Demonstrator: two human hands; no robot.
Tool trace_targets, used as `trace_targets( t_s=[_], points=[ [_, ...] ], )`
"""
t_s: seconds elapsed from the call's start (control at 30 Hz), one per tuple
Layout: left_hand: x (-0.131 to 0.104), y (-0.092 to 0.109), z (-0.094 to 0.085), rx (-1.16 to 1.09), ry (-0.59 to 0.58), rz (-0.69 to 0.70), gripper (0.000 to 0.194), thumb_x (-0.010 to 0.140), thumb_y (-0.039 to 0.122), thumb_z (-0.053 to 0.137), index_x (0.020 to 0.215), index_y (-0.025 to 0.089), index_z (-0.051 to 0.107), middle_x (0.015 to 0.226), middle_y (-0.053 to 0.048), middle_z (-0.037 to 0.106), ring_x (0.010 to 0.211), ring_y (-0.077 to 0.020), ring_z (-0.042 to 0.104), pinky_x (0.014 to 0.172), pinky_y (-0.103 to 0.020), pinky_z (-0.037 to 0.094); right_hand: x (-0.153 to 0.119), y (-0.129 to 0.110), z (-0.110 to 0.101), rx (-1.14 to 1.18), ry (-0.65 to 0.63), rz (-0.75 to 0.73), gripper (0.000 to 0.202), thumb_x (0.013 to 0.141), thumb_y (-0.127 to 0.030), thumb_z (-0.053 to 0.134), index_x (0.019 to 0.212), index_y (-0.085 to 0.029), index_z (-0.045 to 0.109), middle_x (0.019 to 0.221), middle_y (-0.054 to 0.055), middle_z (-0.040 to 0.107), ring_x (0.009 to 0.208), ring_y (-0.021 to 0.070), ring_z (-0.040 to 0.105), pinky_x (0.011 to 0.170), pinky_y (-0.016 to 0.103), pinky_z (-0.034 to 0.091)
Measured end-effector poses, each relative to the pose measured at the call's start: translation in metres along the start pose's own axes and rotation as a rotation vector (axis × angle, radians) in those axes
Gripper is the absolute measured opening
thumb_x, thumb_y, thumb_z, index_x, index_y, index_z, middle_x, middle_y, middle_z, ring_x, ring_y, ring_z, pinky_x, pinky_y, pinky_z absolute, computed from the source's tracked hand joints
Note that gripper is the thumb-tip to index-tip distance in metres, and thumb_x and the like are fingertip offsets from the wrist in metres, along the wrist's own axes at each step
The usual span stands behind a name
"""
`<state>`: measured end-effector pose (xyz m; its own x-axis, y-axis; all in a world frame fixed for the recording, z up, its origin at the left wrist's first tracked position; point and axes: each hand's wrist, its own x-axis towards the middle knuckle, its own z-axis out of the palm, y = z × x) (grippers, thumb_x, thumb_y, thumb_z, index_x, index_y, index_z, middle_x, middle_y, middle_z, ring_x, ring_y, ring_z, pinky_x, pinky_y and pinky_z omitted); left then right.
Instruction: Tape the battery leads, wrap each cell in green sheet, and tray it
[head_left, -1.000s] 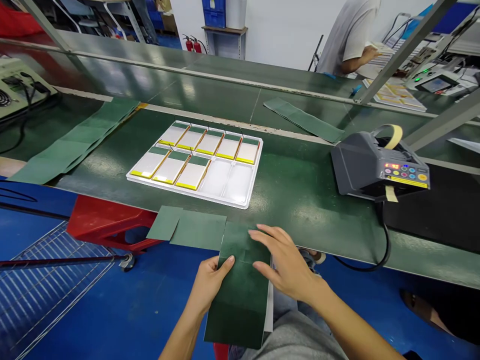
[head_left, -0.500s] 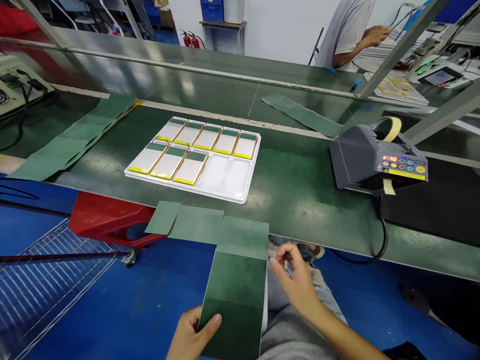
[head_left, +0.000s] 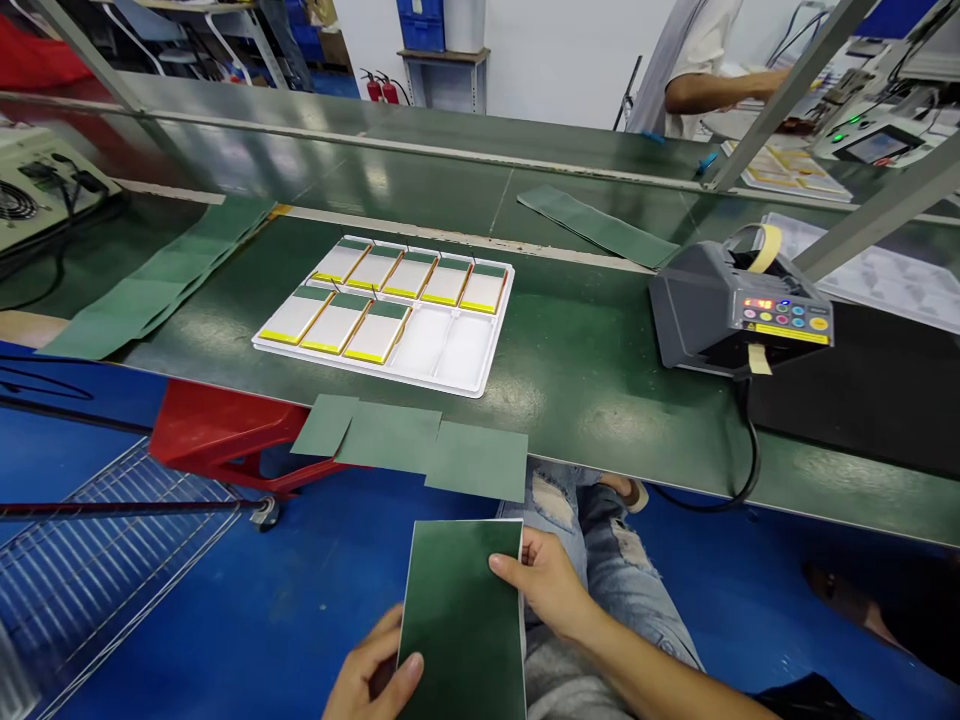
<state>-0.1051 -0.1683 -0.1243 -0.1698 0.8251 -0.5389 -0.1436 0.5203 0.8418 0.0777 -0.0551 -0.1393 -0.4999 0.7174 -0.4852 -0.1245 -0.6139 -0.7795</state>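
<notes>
A dark green rectangular sheet [head_left: 461, 620] with pale edges is held over my lap, clear of the table edge. My left hand [head_left: 375, 670] grips its lower left side, thumb on top. At its upper right edge, my right hand [head_left: 544, 580] pinches it between thumb and fingers. Beyond the sheet, three lighter green pieces overhang the table's front edge: a right piece [head_left: 478, 460], a middle piece [head_left: 390, 435] and a small left piece [head_left: 325, 425]. Behind them lies a white tray [head_left: 457, 350] holding several flat white battery-like packs [head_left: 375, 332] with yellow and green ends and thin dark leads.
A grey tape dispenser [head_left: 731, 315] with a lit panel stands to the right, beside a black mat [head_left: 855, 390]. Green strips [head_left: 157, 280] lie at left, another strip [head_left: 596, 225] farther back. A red stool [head_left: 225, 430] and wire rack [head_left: 127, 560] stand below. A co-worker's arm [head_left: 712, 93] is beyond.
My right hand has closed on the sheet's upper right edge. The sheet is now apart from the right green piece, which it met before. The co-worker's arm has shifted.
</notes>
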Motion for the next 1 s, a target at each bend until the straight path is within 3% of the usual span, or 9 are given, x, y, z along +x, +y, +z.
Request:
trace_targets(
  t_s=[0.1, 0.23, 0.37, 0.5, 0.6, 0.8, 1.0],
  points=[
    [0.012, 0.019, 0.003, 0.099, -0.019, 0.101, 0.040, 0.072, 0.051, 0.067, 0.103, 0.027, 0.072, 0.131, -0.007, 0.055, 0.117, -0.0341, 0.052, 0.088, -0.034, 0.051, -0.006, -0.003, -0.002, -0.084, 0.027, -0.055, 0.030, 0.071, -0.045, 0.071, 0.081, -0.016, 0.067, 0.073, 0.003, 0.069, 0.069, 0.0179, 0.063, 0.063, 0.027, 0.049],
    [0.030, 0.041, 0.031, 0.221, -0.128, 0.111, 0.041, 0.078, 0.043, 0.064, 0.115, 0.025, 0.065, 0.117, -0.008, 0.065, 0.100, -0.0297, 0.063, 0.079, -0.032, 0.055, -0.017, -0.018, -0.013, -0.339, 0.196, -0.185, 0.034, 0.079, -0.048, 0.059, 0.083, -0.016, 0.068, 0.075, 0.004, 0.069, 0.068, 0.0186, 0.061, 0.060, 0.026, 0.048],
    [0.047, 0.050, 0.071, 0.183, -0.131, 0.183, 0.034, 0.080, 0.040, 0.063, 0.108, 0.022, 0.067, 0.107, -0.007, 0.070, 0.094, -0.0272, 0.065, 0.078, -0.031, 0.054, -0.028, -0.035, -0.035, -0.411, 0.397, -0.243, 0.044, 0.078, -0.057, 0.056, 0.067, -0.015, 0.065, 0.060, 0.003, 0.063, 0.056, 0.0168, 0.056, 0.050, 0.025, 0.045],
    [0.065, 0.057, 0.101, 0.057, -0.167, 0.197, 0.028, 0.077, 0.037, 0.067, 0.100, 0.022, 0.069, 0.104, -0.005, 0.071, 0.091, -0.0243, 0.065, 0.074, -0.028, 0.053, -0.040, -0.048, -0.054, -0.249, 0.324, -0.232, 0.044, 0.067, -0.057, 0.069, 0.083, -0.016, 0.069, 0.073, 0.006, 0.069, 0.067, 0.0222, 0.063, 0.057, 0.030, 0.052],
    [0.074, 0.065, 0.117, -0.014, -0.195, 0.181, 0.030, 0.076, 0.039, 0.068, 0.099, 0.020, 0.068, 0.099, -0.005, 0.072, 0.090, -0.0242, 0.066, 0.073, -0.029, 0.054, -0.045, -0.052, -0.063, -0.232, 0.392, -0.241, 0.045, 0.065, -0.055, 0.071, 0.087, -0.016, 0.071, 0.079, 0.008, 0.071, 0.074, 0.0255, 0.065, 0.062, 0.033, 0.053],
    [0.073, 0.071, 0.131, -0.148, -0.263, 0.109, 0.046, 0.072, 0.048, 0.067, 0.104, 0.015, 0.067, 0.097, -0.010, 0.072, 0.084, -0.0268, 0.067, 0.070, -0.035, 0.055, -0.034, -0.039, -0.077, -0.199, 0.557, -0.205, 0.045, 0.067, -0.057, 0.069, 0.078, -0.013, 0.070, 0.069, 0.007, 0.070, 0.060, 0.0210, 0.062, 0.055, 0.029, 0.049],
    [0.082, 0.058, 0.131, -0.143, -0.171, -0.004, 0.041, 0.071, 0.053, 0.067, 0.082, 0.013, 0.071, 0.076, -0.007, 0.072, 0.077, -0.0255, 0.066, 0.064, -0.032, 0.053, -0.020, -0.024, -0.084, -0.236, 0.486, -0.185, 0.048, 0.076, -0.059, 0.058, 0.078, -0.011, 0.066, 0.065, 0.007, 0.068, 0.057, 0.0198, 0.062, 0.053, 0.031, 0.051]
  ],
)
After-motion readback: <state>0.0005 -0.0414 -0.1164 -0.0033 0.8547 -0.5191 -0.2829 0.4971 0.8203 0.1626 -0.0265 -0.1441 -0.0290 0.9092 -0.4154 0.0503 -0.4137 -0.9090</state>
